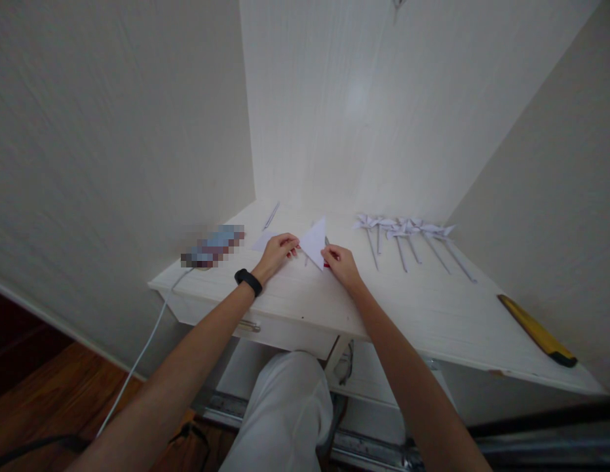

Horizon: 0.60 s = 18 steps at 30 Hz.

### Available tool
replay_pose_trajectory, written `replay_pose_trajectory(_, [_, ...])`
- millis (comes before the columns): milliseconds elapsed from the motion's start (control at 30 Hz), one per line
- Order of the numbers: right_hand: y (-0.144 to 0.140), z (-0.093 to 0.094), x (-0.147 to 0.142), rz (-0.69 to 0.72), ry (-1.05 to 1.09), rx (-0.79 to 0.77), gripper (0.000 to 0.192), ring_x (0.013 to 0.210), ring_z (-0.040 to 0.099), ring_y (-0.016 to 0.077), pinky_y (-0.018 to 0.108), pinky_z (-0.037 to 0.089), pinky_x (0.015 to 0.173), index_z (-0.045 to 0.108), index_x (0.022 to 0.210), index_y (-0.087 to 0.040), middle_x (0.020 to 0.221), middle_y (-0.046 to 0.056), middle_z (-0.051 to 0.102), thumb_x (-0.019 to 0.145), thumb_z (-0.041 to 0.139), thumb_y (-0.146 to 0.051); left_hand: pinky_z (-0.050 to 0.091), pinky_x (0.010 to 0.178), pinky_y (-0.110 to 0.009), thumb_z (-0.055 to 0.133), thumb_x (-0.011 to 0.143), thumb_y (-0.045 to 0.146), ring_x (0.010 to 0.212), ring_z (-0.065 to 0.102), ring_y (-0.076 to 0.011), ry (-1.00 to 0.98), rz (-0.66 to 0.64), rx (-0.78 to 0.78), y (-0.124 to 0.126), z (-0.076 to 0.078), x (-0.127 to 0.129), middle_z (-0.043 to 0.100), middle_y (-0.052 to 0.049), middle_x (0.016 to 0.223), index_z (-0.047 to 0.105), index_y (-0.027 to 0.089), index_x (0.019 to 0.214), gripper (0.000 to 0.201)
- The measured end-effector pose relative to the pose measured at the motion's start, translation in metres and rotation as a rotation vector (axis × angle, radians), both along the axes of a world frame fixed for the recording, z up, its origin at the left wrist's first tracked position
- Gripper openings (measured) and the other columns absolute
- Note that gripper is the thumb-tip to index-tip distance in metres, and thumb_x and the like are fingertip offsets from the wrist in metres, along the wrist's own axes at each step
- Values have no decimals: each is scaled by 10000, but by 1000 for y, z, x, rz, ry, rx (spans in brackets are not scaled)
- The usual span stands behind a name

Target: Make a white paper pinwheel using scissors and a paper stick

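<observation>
Both my hands hold a white paper folded into a triangle [314, 241] just above the white desk [432, 308]. My left hand [276, 252], with a black band on its wrist, pinches the triangle's left corner. My right hand [340, 262] grips its lower right edge. A small red thing shows under my right hand, mostly hidden. A flat piece of white paper [262, 242] lies behind my left hand.
Several white paper pinwheels on sticks [407, 237] lie in a row at the back right. A yellow and black tool [538, 331] rests near the right edge. A thin stick [271, 215] lies at the back left. A blurred object [213, 246] and a white cable [147, 344] sit at the left.
</observation>
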State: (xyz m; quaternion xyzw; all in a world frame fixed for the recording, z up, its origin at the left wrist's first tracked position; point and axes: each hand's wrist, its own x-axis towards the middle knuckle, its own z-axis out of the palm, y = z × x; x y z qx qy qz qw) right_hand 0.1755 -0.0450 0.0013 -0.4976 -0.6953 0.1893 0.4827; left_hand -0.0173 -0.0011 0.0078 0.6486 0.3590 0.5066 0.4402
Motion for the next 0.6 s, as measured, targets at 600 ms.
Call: replay_pose_trajectory(600, [0, 2, 1, 52, -64, -35, 324, 566, 405, 130, 256, 290, 560, 449, 535, -192, 538, -18, 424, 778, 468, -405, 376, 500, -216, 638, 690, 352, 531, 521, -94, -33, -24, -32, 0, 1, 1, 614, -24, 660, 612, 133, 710, 221])
